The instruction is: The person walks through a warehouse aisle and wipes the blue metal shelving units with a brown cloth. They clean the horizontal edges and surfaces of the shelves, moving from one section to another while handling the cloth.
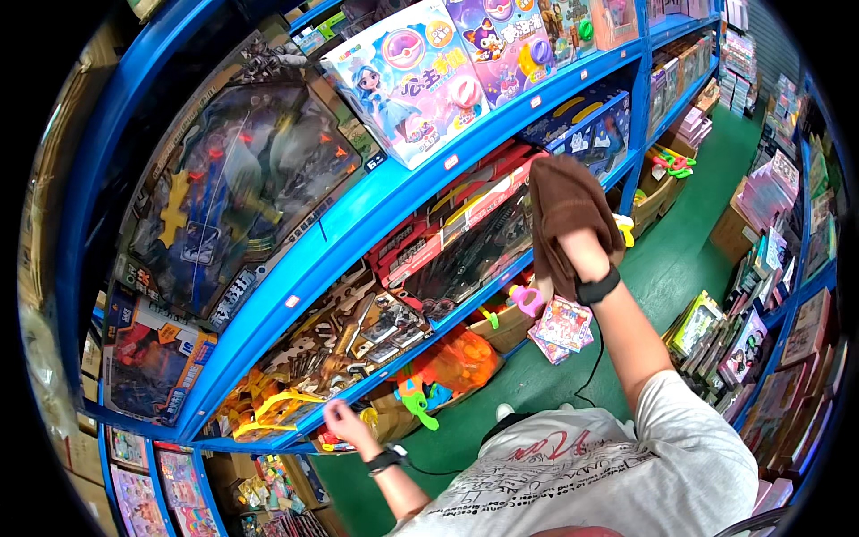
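A brown cloth [565, 201] drapes over my right hand [580, 243] and hides its fingers. The hand is closed on the cloth at the right part of the middle blue shelf [510, 273], beside a red-edged box [465, 233] with a dark toy gun inside. Lower left, my left hand [347, 424] is at the front edge of the same shelf, its fingers loosely apart and holding nothing that I can see. Closest to it are a yellow toy [277, 412] and a brown camouflage-patterned toy box [349, 331].
Large boxed toys [403, 76] line the upper shelf. Under the middle shelf are an orange bag [461, 358] and a green toy [416, 403]. Two flat packages [564, 324] lie low near my right arm. Stacked goods [716, 331] border the green floor [667, 268] at right.
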Demonstrator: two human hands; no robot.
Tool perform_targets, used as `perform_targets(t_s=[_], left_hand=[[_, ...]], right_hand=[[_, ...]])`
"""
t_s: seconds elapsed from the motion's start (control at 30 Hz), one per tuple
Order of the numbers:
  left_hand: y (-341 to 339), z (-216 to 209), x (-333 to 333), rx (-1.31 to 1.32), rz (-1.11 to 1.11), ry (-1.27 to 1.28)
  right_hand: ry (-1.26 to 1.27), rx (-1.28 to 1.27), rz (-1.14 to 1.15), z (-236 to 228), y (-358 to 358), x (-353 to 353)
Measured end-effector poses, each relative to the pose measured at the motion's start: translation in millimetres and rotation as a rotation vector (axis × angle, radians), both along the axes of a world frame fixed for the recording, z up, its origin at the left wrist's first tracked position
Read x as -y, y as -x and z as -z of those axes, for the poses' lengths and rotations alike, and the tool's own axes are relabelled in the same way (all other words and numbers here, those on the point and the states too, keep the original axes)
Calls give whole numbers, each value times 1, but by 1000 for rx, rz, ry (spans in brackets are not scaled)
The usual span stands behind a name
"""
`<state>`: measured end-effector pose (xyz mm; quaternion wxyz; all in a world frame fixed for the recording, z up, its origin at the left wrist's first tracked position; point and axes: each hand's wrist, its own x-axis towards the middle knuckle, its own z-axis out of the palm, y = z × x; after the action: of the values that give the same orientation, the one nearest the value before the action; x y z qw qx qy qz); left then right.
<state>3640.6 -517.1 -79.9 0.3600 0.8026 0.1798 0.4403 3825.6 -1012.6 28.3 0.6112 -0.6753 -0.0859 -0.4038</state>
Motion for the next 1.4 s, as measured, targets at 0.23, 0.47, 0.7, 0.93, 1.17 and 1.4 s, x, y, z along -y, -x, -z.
perform_targets(t_s=[0.23, 0.47, 0.7, 0.93, 1.17, 1.4], left_hand=[[-3, 32, 70, -236, 483, 268], [-19, 31, 61, -121, 626, 526], [-33, 57, 35, -238, 750, 692], [-56, 82, 27, -379, 925, 691], [-64, 80, 39, -473, 955, 597], [-85, 86, 79, -495, 1018, 535]], right_hand=[[-579, 48, -587, -94, -23, -41], [-242, -52, -326, -101, -82, -42], [-15, -132, -40, -85, -110, -57], [-357, -32, -144, -57, -163, -34], [-681, -96, -284, -67, -154, -32], [-411, -41, -350, -38, -173, -2]])
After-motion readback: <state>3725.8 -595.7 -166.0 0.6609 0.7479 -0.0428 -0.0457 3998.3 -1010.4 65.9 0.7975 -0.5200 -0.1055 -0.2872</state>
